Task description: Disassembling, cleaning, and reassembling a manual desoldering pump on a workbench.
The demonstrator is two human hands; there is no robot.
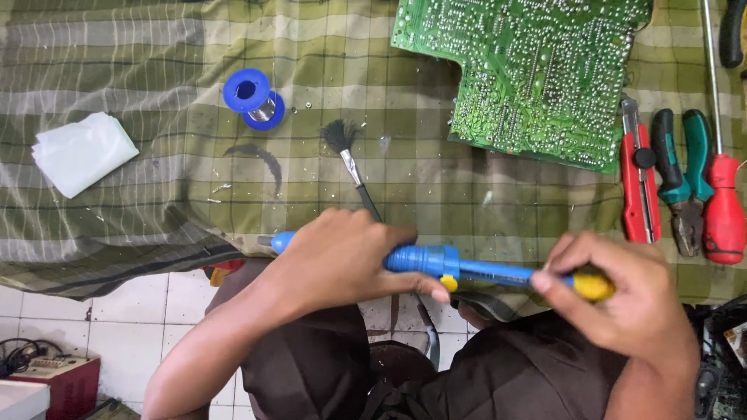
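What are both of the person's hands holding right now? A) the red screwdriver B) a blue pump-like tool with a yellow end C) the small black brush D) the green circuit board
B: the left hand grips the body of the blue tool while the right hand presses on its yellow end; the circuit board, red screwdriver and brush lie untouched on the cloth.

**A small electronics repair workshop**

We see a repair bench: a tabletop covered with a stained green plaid cloth [156, 70] carries a bare green printed circuit board [537, 70], a blue spool of solder wire [254, 98], a small black-bristled cleaning brush [348, 155], a red utility knife [640, 183], green-handled pliers [683, 179] and a red-handled screwdriver [722, 194]. Below lies a white tiled floor [140, 311].
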